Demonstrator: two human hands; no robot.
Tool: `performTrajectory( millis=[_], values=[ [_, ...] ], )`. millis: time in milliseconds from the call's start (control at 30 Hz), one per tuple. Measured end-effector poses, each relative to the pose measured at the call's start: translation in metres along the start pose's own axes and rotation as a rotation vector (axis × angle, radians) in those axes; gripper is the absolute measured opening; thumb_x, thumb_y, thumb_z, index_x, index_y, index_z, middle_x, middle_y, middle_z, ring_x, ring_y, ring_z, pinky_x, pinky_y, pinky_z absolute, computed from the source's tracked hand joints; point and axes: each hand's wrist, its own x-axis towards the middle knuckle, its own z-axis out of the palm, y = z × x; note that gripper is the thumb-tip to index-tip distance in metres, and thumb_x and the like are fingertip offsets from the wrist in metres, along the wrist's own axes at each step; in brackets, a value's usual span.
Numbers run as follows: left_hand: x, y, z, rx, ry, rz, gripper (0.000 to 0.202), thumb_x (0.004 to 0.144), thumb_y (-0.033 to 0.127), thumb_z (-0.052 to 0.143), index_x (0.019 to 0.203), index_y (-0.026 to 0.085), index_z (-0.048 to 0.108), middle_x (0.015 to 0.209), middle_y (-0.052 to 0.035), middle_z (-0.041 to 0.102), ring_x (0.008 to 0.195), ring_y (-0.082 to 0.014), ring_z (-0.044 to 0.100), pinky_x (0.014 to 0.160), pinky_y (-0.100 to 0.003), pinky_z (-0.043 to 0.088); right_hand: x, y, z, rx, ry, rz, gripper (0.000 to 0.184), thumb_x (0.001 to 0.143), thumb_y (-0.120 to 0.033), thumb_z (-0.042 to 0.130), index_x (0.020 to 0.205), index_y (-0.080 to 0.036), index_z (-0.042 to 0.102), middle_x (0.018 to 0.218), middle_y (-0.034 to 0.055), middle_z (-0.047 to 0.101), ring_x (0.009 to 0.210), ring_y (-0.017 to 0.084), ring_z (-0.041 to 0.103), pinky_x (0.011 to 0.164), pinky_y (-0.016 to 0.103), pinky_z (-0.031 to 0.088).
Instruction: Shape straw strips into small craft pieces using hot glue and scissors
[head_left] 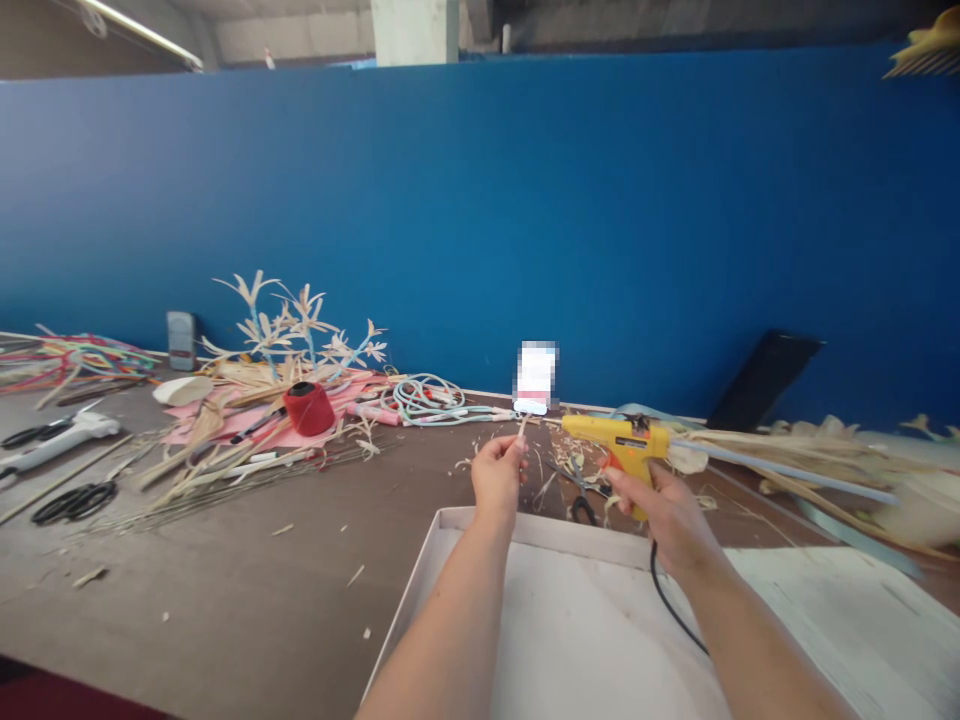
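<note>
Fingers of the left hand (496, 475) pinch a straw sliver (522, 428) (likely light, brittle, best held low) while those of the right hand (671, 510) clamp the glue gun (619, 440) by its handle.

We are in a craft workshop: the worktop (225, 560) holds scissors (73, 502), a glue gun (619, 441), dried straw flowers (296, 325), coloured cords (424, 398) and scattered trimmings.

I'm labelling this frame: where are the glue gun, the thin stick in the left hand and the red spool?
glue gun (616, 436), head view, yellow body.
thin stick (523, 427), head view, exposed tip.
red spool (310, 410), head view, red side.
</note>
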Motion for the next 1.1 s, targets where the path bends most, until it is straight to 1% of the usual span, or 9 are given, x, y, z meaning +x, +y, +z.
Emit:
performTrajectory(
  millis=[133,267,400,533,667,767,867,1000,1100],
  values=[
    [0.001,-0.002,-0.001,0.010,0.004,0.004,0.027,0.063,0.034,0.067,0.079,0.012,0.066,0.064,-0.0018,0.060,0.049,-0.0066,0.048,0.041,-0.017,0.036,-0.002,-0.005,0.003,-0.050,0.001,0.024,0.035,0.069,-0.043,0.066,0.093,-0.018,0.064,0.088,0.0049,0.061,0.057,0.010,0.042,0.050,0.024,0.039],
    [0.002,-0.003,-0.001,0.022,0.019,0.001,0.025,0.063,0.032,0.067,0.078,0.012,0.065,0.054,0.0012,0.054,0.046,-0.0067,0.046,0.041,-0.017,0.036,-0.005,-0.008,0.007,-0.135,0.008,0.052,0.036,0.068,-0.045,0.065,0.090,-0.016,0.065,0.071,0.0031,0.057,0.055,0.012,0.043,0.050,0.025,0.039],
    [0.000,-0.001,0.000,0.007,0.013,-0.013,0.024,0.064,0.030,0.066,0.079,0.012,0.066,0.058,-0.0002,0.057,0.046,-0.0058,0.045,0.041,-0.017,0.035,-0.006,-0.007,0.010,-0.205,0.028,0.071,0.037,0.069,-0.047,0.063,0.088,-0.016,0.066,0.060,-0.0003,0.050,0.054,0.012,0.042,0.049,0.025,0.035],
    [0.000,0.000,0.000,0.013,0.007,-0.019,0.025,0.064,0.030,0.066,0.082,0.012,0.067,0.065,-0.0022,0.061,0.049,-0.0061,0.047,0.042,-0.017,0.036,-0.006,-0.005,0.011,-0.218,0.032,0.064,0.034,0.068,-0.047,0.063,0.086,-0.017,0.066,0.062,-0.0003,0.052,0.052,0.011,0.040,0.047,0.025,0.032],
    [0.000,0.000,0.000,0.010,0.003,-0.027,0.027,0.063,0.032,0.067,0.080,0.012,0.067,0.063,-0.0020,0.060,0.047,-0.0063,0.046,0.041,-0.018,0.035,-0.006,-0.004,0.012,-0.237,0.036,0.058,0.036,0.067,-0.048,0.063,0.086,-0.017,0.065,0.064,0.0008,0.056,0.050,0.011,0.041,0.046,0.025,0.033],
    [0.000,0.000,0.000,0.011,-0.010,-0.027,0.028,0.063,0.034,0.068,0.079,0.011,0.067,0.061,-0.0014,0.059,0.044,-0.0053,0.043,0.040,-0.018,0.034,-0.006,-0.005,0.012,-0.285,0.044,0.050,0.037,0.067,-0.049,0.062,0.086,-0.018,0.065,0.060,0.0004,0.055,0.050,0.013,0.043,0.047,0.026,0.034],
    [0.000,0.000,0.000,0.016,-0.011,-0.025,0.029,0.062,0.035,0.068,0.078,0.011,0.067,0.060,-0.0014,0.059,0.043,-0.0050,0.043,0.039,-0.017,0.033,-0.007,-0.006,0.013,-0.345,0.056,0.032,0.037,0.068,-0.050,0.060,0.085,-0.018,0.066,0.057,0.0001,0.056,0.051,0.014,0.046,0.048,0.027,0.036],
    [0.000,0.000,0.001,0.023,-0.005,-0.029,0.029,0.061,0.035,0.069,0.078,0.011,0.067,0.060,-0.0017,0.059,0.045,-0.0059,0.044,0.039,-0.018,0.033,-0.008,-0.007,0.014,-0.398,0.076,-0.008,0.041,0.068,-0.053,0.057,0.087,-0.018,0.067,0.063,0.0019,0.062,0.054,0.017,0.052,0.052,0.029,0.040],
    [-0.001,0.000,0.001,0.026,-0.005,-0.028,0.030,0.061,0.035,0.068,0.079,0.011,0.068,0.058,-0.0013,0.058,0.045,-0.0064,0.045,0.040,-0.018,0.034,-0.008,-0.008,0.014,-0.418,0.079,-0.017,0.043,0.069,-0.054,0.056,0.088,-0.018,0.067,0.064,0.0024,0.063,0.058,0.019,0.055,0.055,0.030,0.041]
  ],
)
